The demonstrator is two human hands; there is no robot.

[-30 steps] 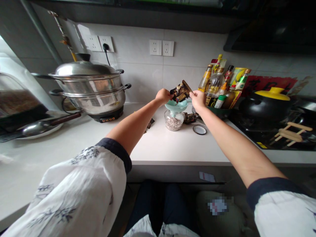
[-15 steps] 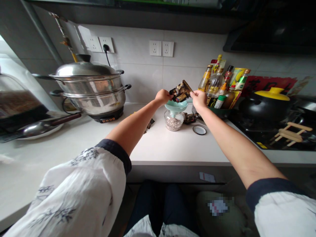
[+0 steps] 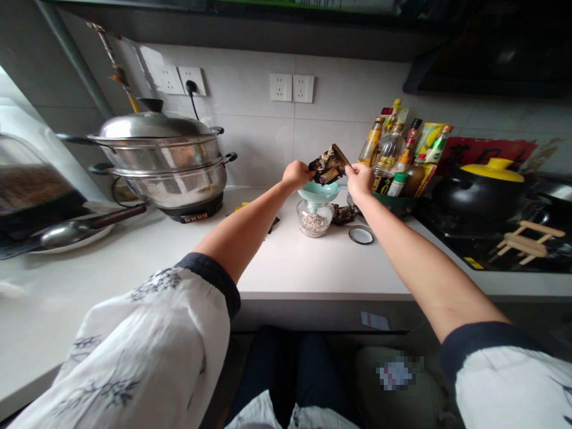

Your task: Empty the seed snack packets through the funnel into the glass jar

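Head view: a black-and-gold packet [image 3: 329, 165] hangs tilted in the air between the two hands, its upper right corner raised; the left hand [image 3: 297, 174] has its fingers closed on the packet's left edge, and the right hand [image 3: 359, 180] pinches the right edge, so both grips are closed on it.

Right below the grip sits a pale green funnel [image 3: 319, 193], its wide mouth just under the packet; whether the two touch cannot be told; the funnel stands in the neck of a clear glass jar [image 3: 305, 210], partly filled with a pale, speckled dry filling [image 3: 314, 225].

Beside the jar, below and toward the right hand, lie crumpled dark wrappers [image 3: 344, 215]; nearer the person than these, a round lid [image 3: 361, 235] with a dark rim rests flat on the white countertop [image 3: 313, 268]; below the left wrist a dark scrap [image 3: 274, 224] shows past the forearm.

Behind the right hand stand bottles [image 3: 393, 152] packed in a dark green holder [image 3: 397, 205]; farther right of the grip are a black pot [image 3: 478, 193] with a yellow lid and a small wooden stand [image 3: 529, 239]; well left of the grip stands a two-tier steel steamer [image 3: 172, 158].
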